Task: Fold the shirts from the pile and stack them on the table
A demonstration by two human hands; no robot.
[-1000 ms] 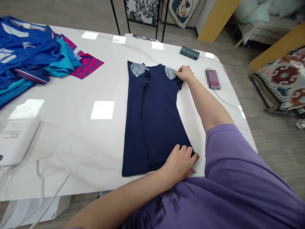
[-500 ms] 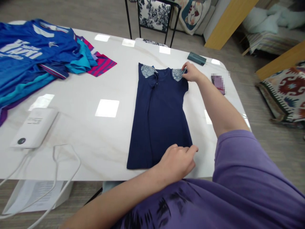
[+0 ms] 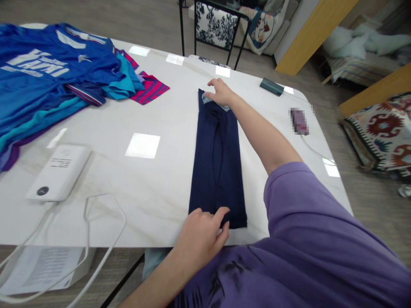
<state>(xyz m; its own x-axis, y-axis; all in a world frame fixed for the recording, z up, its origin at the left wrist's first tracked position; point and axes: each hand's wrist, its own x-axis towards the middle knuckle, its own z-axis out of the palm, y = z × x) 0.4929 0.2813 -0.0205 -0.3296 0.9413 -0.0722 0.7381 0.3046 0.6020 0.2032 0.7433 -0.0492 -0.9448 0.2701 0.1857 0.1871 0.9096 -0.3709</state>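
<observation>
Fingers on the left hand (image 3: 199, 235) are bent, thumb and forefinger standing apart over the near end of the navy shirt (image 3: 204, 158). On the right hand (image 3: 221, 93), thumb and forefinger are spread too, at the shirt's far, patterned end; I can't make out its other fingers. Over on the left, clothes are heaped on the white table (image 3: 154, 188), a blue jersey (image 3: 77, 62) on top, turquoise cloth (image 3: 120, 81) and a pink striped piece (image 3: 152, 89) showing from under it. Nearer the person is a white power bank (image 3: 62, 171), with a white cord (image 3: 107, 256) looping beside it. Below the table edge there's a white box (image 3: 82, 269); a printed sheet (image 3: 41, 269) lies in or on it, I can't tell which. The navy shirt lies on the table, directly before the person, folded into a long narrow strip. Further right are a dark green block (image 3: 271, 87) and a blurred-out purple thing (image 3: 300, 122).
</observation>
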